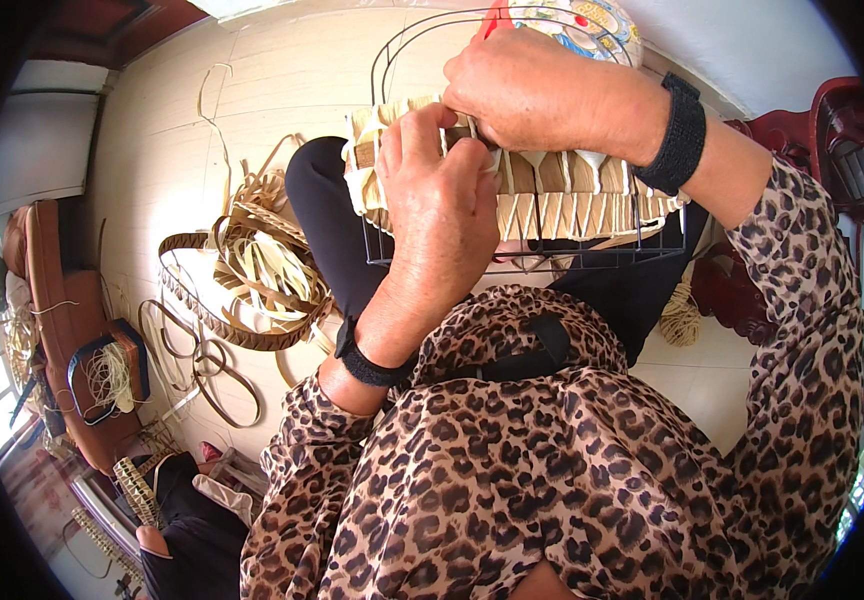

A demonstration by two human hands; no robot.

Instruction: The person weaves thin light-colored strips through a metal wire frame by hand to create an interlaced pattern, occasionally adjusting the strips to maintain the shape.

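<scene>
On my lap rests a black wire-frame basket (592, 262), its side partly covered with tan woven strips (562, 212) bound by pale cord. My left hand (437, 190) is closed on the upper left of the weaving, with bent fingers and thumb pressed against the strips. Right beside it, my right hand (547, 95) is closed at the basket's upper edge. Its fingertips point down into the weave, and what they pinch is hidden. A red pointed piece (494, 18) shows just beyond the right hand; I cannot tell whether it is held.
Loose flat strips (267, 270) lie heaped on the tiled floor to the left, with a curved braided band (217, 330) around them. A coil of cord (680, 318) sits right of my knee. Dark red carved furniture (842, 130) stands at right. Another person's dark-clothed leg (197, 530) is lower left.
</scene>
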